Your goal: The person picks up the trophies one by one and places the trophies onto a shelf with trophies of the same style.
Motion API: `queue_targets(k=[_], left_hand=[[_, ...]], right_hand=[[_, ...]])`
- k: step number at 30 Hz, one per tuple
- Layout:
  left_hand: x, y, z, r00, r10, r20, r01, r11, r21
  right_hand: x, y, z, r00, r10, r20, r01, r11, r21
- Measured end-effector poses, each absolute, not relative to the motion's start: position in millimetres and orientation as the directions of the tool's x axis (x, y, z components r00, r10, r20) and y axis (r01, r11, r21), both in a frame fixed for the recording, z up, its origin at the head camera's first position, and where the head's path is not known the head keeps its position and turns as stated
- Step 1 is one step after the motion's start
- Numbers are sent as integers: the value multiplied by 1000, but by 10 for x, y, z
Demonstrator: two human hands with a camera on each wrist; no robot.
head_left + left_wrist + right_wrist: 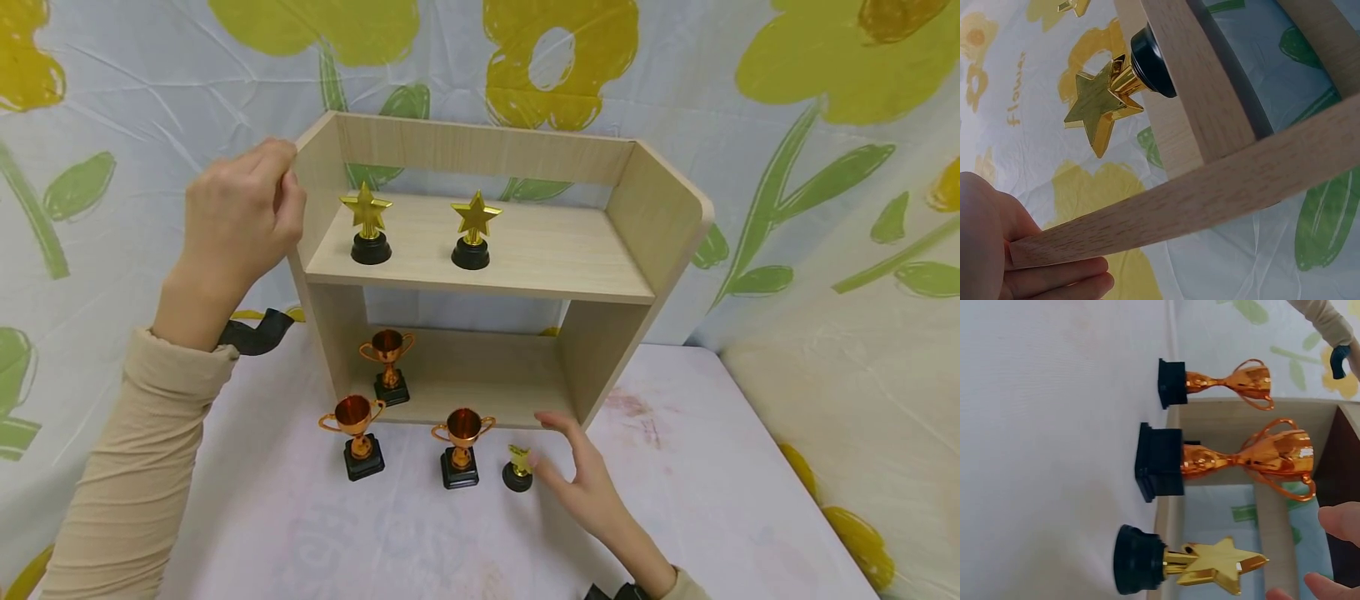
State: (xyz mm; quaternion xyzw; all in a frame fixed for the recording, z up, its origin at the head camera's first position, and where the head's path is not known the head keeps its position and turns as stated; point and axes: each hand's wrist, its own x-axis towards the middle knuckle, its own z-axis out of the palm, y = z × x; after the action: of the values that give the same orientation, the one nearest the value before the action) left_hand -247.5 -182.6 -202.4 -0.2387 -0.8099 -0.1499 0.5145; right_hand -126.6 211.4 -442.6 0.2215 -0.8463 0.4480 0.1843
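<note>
My left hand (243, 208) grips the front edge of the left side panel of a small wooden shelf (480, 287); in the left wrist view its fingers (1063, 278) lie along the panel. Beside a gold star trophy (517, 468) on the table is my right hand (588, 483), thumb and fingers spread apart. In the right wrist view, its fingertips (1329, 587) show a gap from that star (1222, 564). Two bronze cup trophies, a left one (362, 437) and a middle one (461, 447), stand upright in front of the shelf.
Two gold star trophies, one at left (369, 225) and one near the middle (472, 233), stand on the upper board. Another bronze cup (390, 367) is on the lower board at left. A flower-printed cloth (825, 208) hangs behind the white-covered table (675, 500).
</note>
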Motion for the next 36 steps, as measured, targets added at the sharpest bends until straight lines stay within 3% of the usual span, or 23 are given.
queue_targets(k=[11, 36], left_hand=[[-2484, -1831, -2015, -360, 236, 902, 538, 843, -6], [-2480, -1827, -2011, -367, 240, 899, 540, 842, -4]], right_hand=[[-1250, 2112, -4593, -886, -198, 418, -454, 553, -699], [-1268, 2049, -4781, -889, -123, 441, -423, 587, -690]])
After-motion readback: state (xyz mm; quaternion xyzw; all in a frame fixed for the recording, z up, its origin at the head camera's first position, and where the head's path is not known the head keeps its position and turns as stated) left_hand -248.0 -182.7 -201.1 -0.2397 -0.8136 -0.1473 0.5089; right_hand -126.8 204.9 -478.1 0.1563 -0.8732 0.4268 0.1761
